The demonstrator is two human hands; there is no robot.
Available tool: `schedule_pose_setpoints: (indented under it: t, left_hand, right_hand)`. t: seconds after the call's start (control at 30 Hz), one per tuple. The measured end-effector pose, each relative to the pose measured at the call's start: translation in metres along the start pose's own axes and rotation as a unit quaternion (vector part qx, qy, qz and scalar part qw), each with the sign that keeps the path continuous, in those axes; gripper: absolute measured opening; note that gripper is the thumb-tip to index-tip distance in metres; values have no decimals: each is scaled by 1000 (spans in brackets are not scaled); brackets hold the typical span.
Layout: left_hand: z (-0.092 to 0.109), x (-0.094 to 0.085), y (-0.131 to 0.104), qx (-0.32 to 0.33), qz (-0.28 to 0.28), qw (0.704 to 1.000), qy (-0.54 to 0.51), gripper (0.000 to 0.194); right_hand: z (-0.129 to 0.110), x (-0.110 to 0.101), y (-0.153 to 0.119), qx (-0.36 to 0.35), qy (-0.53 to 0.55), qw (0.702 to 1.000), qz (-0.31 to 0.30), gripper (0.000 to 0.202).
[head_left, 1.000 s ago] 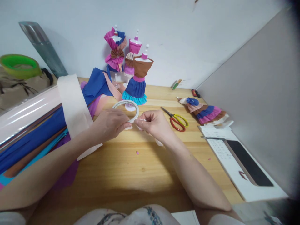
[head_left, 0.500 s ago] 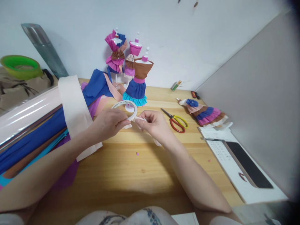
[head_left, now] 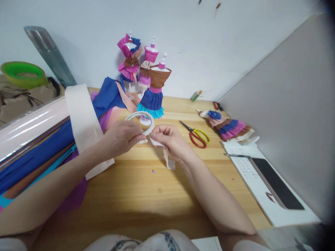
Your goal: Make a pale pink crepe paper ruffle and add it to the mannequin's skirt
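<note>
My left hand (head_left: 121, 136) pinches the near rim of a white tape roll (head_left: 140, 118) held upright above the wooden table (head_left: 146, 195). My right hand (head_left: 169, 139) meets it from the right, fingers closed on a pale paper strip (head_left: 167, 158) whose loose end hangs below the hand. The two hands touch at the roll's lower right edge. How the strip joins the tape is hidden by my fingers.
Red and yellow scissors (head_left: 196, 135) lie right of my hands. Three small dress forms in paper dresses (head_left: 153, 87) stand at the back. Coloured paper sheets and a pink roll (head_left: 39, 139) fill the left. A paper dress (head_left: 227, 126), a phone (head_left: 277, 183) on papers lie right.
My right hand has closed in against the tape roll and turned, and the strip's loose end now hangs down in front of the wrist. The left hand has barely moved.
</note>
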State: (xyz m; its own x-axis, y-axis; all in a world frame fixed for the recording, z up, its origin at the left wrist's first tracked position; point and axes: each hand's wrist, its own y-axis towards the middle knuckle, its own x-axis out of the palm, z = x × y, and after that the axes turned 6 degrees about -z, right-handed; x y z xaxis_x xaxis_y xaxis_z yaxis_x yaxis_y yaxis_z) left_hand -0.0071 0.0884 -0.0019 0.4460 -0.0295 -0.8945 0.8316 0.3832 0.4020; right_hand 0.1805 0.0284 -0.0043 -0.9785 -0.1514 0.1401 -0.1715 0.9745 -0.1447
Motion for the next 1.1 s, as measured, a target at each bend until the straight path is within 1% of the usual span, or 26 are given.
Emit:
schedule_pose_setpoints:
  t: [0.1,0.27,0.37,0.47,0.53,0.67,0.8,0.87,0.93,1.0,1.1]
  left_hand:
    - [1,-1,0,22,-4,1000,-11,42]
    - [2,-2,0,15,-24,999,-18,42]
    - [2,-3,1,17,-25,999,-16,43]
    - [3,-4,1,23,-21,999,-16,44]
    - [3,-5,1,23,-25,999,-24,45]
    - [4,-3,0,13,-48,996,-73,45]
    - [-2,6,-1,19,-41,989,-142,48]
    - [-7,9,-2,3,-39,985,-169,47]
    - [-11,9,-2,-30,-51,979,-193,42]
    - [-12,7,-1,-58,-61,972,-218,39]
    - [-11,0,1,-81,-85,963,-244,39]
  right_hand:
    - [-1,-1,0,6,-15,1000,3,31]
    - [-4,-2,-1,11,-40,999,12,34]
    - [-7,-1,-3,7,-68,997,32,33]
    - [-10,1,-6,-10,-100,993,60,28]
    - [-11,1,-7,-16,-123,990,65,26]
    - [-8,-1,-5,-17,-162,985,56,25]
    - [-2,-3,-1,-27,-193,979,63,24]
    - [-2,-5,-1,-37,-201,977,63,26]
    - [-6,-8,-2,-46,-199,977,58,30]
    - [-11,-12,-4,-50,-197,978,49,32]
    - [-17,-18,-6,-49,-211,975,46,29]
